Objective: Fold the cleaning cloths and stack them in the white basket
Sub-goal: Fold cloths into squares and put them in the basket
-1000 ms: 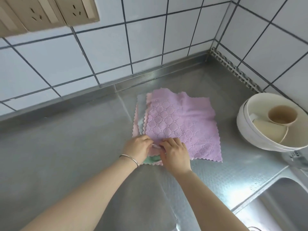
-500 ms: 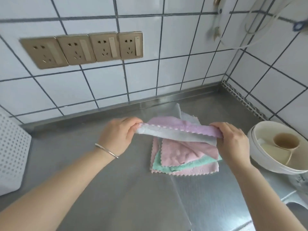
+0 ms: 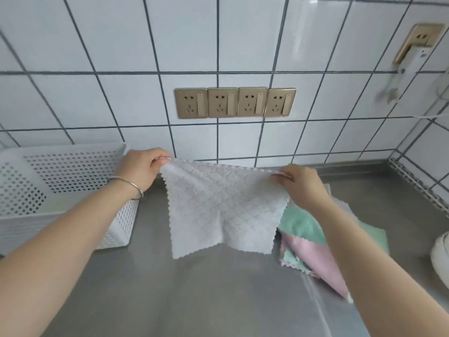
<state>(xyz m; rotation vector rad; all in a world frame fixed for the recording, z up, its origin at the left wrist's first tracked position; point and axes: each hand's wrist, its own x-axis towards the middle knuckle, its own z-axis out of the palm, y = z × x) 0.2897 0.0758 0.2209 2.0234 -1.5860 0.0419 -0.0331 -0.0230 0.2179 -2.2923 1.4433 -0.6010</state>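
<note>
While the pale, quilted microfibre cleaning cloth (image 3: 222, 210) hangs between both hands, we hold it above the stainless-steel tabletop (image 3: 170, 288), roughly at the centre of the scene. Our left hand (image 3: 141, 170) pinches the upper left corner; our right hand (image 3: 300, 186) pinches the upper right corner. Both hands are closed on the fabric, and nothing else is held.

We judge the cloth to be light, thin and fully limp: it drapes under its own weight and creases down the middle. It offers no stiffness, so it will not keep a shape unless laid flat or pressed. The textured pile should give good friction against the fingers, and breakage is not a concern.

We recommend gripping at the scalloped corners, as now, with the top edge kept taut so the edges can be matched for a fold.

To the right and nearer lies the loose pile of green and pink cloths (image 3: 313, 242), unfolded on the tabletop. At the far left stands the white perforated plastic basket (image 3: 60, 188), against the tiled wall; we cannot see its floor.
</note>
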